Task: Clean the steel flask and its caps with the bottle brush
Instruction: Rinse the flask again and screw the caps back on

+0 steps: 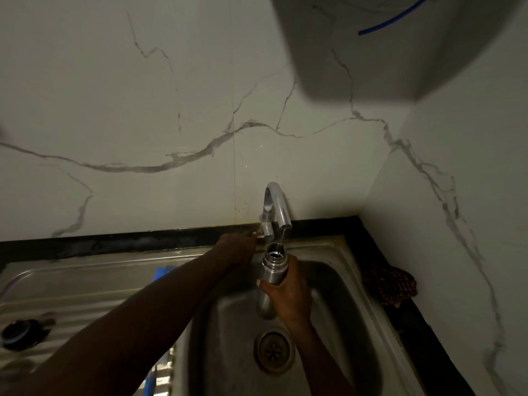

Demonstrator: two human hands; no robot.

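Head view shows the right hand [288,292] gripping the steel flask [271,277] upright over the sink [343,281], under the faucet [275,207]. Left hand [238,248] reaches the faucet lever; its fingers are hidden. I judge this is filling; next comes brushing inside.

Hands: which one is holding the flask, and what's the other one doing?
The right hand grips the steel flask under the tap spout above the sink. The left hand holds nothing; it reaches to the tap's base lever.
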